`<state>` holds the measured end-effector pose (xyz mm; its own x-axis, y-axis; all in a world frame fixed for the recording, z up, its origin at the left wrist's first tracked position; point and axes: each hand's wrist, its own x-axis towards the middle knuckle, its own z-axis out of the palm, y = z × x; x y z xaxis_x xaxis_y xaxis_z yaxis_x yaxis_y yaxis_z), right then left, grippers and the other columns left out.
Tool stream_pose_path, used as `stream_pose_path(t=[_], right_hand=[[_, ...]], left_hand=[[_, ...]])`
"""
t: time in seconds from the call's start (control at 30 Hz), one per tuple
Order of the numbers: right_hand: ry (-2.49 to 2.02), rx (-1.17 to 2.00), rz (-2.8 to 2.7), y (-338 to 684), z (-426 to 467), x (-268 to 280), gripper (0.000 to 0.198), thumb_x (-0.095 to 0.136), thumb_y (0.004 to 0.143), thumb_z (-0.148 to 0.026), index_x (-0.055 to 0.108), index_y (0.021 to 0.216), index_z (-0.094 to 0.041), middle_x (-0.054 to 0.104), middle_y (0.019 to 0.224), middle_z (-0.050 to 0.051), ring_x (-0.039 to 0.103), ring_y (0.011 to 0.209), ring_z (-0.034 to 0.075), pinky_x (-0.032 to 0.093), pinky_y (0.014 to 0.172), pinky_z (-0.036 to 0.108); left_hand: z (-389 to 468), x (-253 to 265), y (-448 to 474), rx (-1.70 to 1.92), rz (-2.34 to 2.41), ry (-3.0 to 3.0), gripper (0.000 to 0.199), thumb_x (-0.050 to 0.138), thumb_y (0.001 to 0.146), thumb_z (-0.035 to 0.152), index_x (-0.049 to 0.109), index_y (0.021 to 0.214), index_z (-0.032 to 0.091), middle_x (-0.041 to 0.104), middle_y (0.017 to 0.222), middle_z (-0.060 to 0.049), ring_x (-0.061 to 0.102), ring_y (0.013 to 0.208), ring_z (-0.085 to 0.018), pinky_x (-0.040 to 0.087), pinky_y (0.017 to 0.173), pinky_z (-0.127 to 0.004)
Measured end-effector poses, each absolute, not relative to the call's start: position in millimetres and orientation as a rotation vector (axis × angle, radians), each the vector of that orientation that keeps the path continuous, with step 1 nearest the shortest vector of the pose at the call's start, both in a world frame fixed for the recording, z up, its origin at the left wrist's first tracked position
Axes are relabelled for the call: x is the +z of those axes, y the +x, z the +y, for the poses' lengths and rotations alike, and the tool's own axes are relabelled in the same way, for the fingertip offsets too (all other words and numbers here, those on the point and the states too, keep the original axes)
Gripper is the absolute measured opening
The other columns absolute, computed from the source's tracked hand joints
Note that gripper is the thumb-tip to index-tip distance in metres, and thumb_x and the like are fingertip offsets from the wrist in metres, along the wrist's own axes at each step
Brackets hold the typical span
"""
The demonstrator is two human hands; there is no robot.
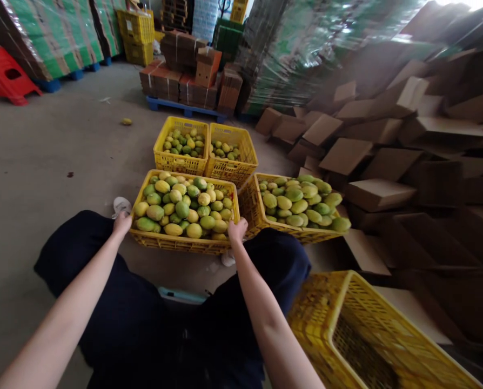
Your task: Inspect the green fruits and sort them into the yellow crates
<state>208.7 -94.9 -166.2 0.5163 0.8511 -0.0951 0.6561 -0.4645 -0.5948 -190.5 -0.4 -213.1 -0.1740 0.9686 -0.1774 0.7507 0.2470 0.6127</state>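
Note:
Between my knees and just ahead stands a yellow plastic crate (180, 245), heaped with green and yellow fruits (182, 209) that look like papayas or small melons. My left hand (122, 223) is closed on the crate's left end, and my right hand (237, 230) grips its right end near the front corner. The fingertips of both hands are partly hidden behind the rim. Touching or close to its right side is another yellow crate (249, 208), piled with longer green fruits (300, 200).
Two yellow crates (180, 163) (233, 172) with fruit stand beyond. At lower right is a yellow crate (339, 302). Cardboard boxes (381, 194) are heaped to the right. A blue pallet (185, 109) holds cartons. One fruit (126, 121) lies on the floor; a red stool (6, 73) stands left.

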Motion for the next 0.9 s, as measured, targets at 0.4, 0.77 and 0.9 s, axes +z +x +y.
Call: stream_pose_path(t=[0.4,0.77,0.9], right_hand=[[-2.017,0.542,-1.580,214,-44,-77,0.021,0.056,0.083,-0.018,0.066,0.102,-0.018,0.070,0.118,0.009,0.064,0.113,0.022,0.049,0.098,0.033],[-1.842,0.999,-2.267,180,16,-93,0.020,0.068,0.086,-0.021,0.072,0.104,-0.025,0.076,0.112,0.009,0.069,0.110,0.029,0.052,0.099,0.043],[-1.979,0.770,-2.601,155,17,-90,0.028,0.058,0.094,-0.026,0.068,0.120,-0.021,0.073,0.120,0.015,0.070,0.110,0.031,0.054,0.091,0.043]], left_hand=[[13,-180,-118,0.753,1.876,1.730,0.035,0.052,0.077,0.014,0.065,0.110,0.010,0.067,0.122,-0.020,0.059,0.126,-0.033,0.043,0.114,-0.044],[70,-156,-72,0.448,1.473,2.202,0.032,0.048,0.088,0.026,0.063,0.115,0.018,0.064,0.128,-0.012,0.058,0.125,-0.028,0.042,0.114,-0.044],[83,-135,-45,0.072,1.405,2.381,0.037,0.046,0.093,0.029,0.061,0.123,0.014,0.062,0.129,-0.016,0.061,0.121,-0.031,0.045,0.108,-0.044]])
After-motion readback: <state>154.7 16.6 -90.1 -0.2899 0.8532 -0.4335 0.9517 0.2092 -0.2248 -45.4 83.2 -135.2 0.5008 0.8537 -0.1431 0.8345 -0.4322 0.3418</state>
